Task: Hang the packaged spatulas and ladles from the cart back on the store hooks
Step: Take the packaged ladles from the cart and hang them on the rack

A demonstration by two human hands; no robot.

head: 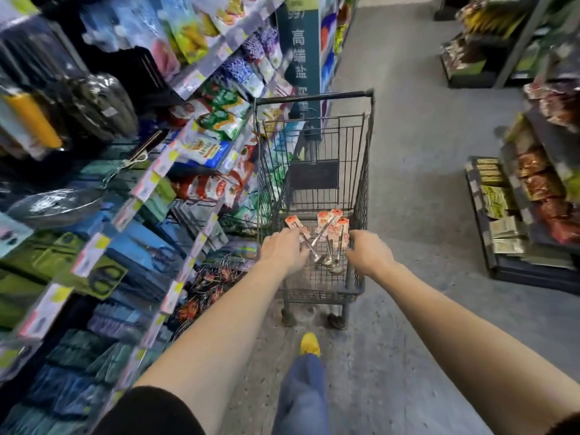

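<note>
My yellow shoe (pixel 310 343) is planted just behind the cart (pixel 364 183), and both bare forearms reach out to its near end. My left hand (pixel 282 251) and right hand (pixel 370 254) each curl their fingers over the near rim, holding the wire. My left fingertips sit close to one of the orange cards, and I cannot tell if they touch it.

The packaged ladles (pixel 328 246) lie loose on the basket floor just beyond my hands, crossed over one another with bowls toward me and cards away. I make out no spatulas.

Risks, as I judge them: the handles are tangled, so lifting one could drag a neighbour along and drop it. A bowl or card could snag in the wire grid. The cart may roll once I let go of it.

Low on my left, just beside the cart, the store hooks (pixel 216 281) carry a dense cluster of similar red-carded utensils, where a crowded peg could shed packages.

The floor (pixel 423 152) is grey speckled concrete and looks level. Tall shelves (pixel 147 183) of packaged goods line the left side. A dark sign (pixel 303 58) stands beyond the cart, and low racks (pixel 533 183) of packets sit across the aisle on the right.
</note>
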